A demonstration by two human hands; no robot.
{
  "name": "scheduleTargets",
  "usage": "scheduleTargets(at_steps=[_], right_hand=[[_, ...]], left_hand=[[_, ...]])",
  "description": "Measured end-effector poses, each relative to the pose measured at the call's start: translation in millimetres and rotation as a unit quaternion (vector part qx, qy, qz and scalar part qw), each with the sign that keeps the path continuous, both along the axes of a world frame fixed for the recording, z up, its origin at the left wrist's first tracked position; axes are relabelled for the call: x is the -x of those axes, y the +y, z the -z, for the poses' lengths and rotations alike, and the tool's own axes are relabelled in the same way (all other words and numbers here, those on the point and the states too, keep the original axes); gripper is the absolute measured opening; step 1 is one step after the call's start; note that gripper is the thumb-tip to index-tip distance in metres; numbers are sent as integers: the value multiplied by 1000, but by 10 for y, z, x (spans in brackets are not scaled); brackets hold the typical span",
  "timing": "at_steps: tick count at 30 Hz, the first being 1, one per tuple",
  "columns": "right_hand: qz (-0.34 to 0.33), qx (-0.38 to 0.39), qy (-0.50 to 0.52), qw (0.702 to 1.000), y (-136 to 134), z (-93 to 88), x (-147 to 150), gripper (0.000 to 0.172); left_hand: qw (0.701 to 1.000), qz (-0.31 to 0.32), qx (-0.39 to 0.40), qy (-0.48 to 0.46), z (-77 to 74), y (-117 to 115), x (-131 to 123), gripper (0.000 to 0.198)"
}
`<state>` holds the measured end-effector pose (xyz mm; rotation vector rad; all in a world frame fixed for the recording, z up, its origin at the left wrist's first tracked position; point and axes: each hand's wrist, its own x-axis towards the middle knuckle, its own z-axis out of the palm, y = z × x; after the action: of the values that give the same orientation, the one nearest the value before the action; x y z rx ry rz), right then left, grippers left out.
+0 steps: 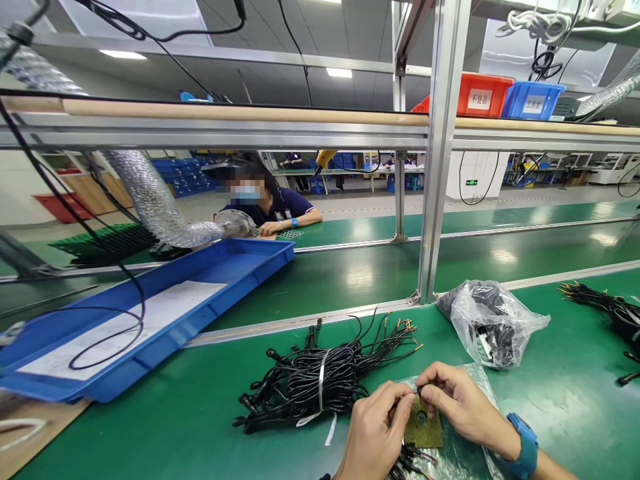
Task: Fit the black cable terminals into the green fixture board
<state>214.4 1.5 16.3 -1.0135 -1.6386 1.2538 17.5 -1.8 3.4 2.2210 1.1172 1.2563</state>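
My left hand (376,425) is closed in a pinch; whatever lies between its fingertips is hidden. Close against it, my right hand (457,400) pinches a small black part (420,391), too small to name. Beneath the fingertips lies a brownish square plate (425,432) with a round dark hole, on a clear plastic bag (470,440). Several short black cables with connectors (413,457) lie below the plate, partly behind my left hand. Left of my hands rests a bundle of black cables (325,377), tied with a white band, its bare wire ends pointing right.
A clear bag of black parts (493,323) sits beyond my right hand. More black cables (607,307) lie at far right. A long blue tray (200,317) with paper stands at left. A metal post (435,153) rises ahead. Across the bench sits a masked person (280,207).
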Motion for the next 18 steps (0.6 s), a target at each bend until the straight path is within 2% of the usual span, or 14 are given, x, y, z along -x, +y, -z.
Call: scheduleTargets(at_steps=[4, 6, 8, 10, 12, 15, 18], right_hand=[[-12, 5, 12, 1000, -13, 19, 41, 36], [-3, -2, 5, 1000, -11, 23, 39, 36], [10, -6, -7, 1000, -6, 25, 26, 36], [17, -6, -15, 1000, -2, 26, 12, 35], [20, -23, -32, 999, -2, 25, 2, 32], [29, -82, -86, 992, -11, 12, -4, 24], [20, -111, -105, 988, -18, -12, -12, 21]], left_hand=[[999, 14, 28, -19, 20, -11, -1, 19], [996, 33, 75, -38, -8, -35, 17, 14], [991, 46, 120, -45, -53, -57, 43, 18], [990, 37, 136, -33, -89, -59, 63, 15], [993, 21, 119, -11, -91, -37, 69, 7], [997, 7, 76, 5, -39, 15, 60, 20], [999, -2, 51, 5, 9, 37, 52, 23]])
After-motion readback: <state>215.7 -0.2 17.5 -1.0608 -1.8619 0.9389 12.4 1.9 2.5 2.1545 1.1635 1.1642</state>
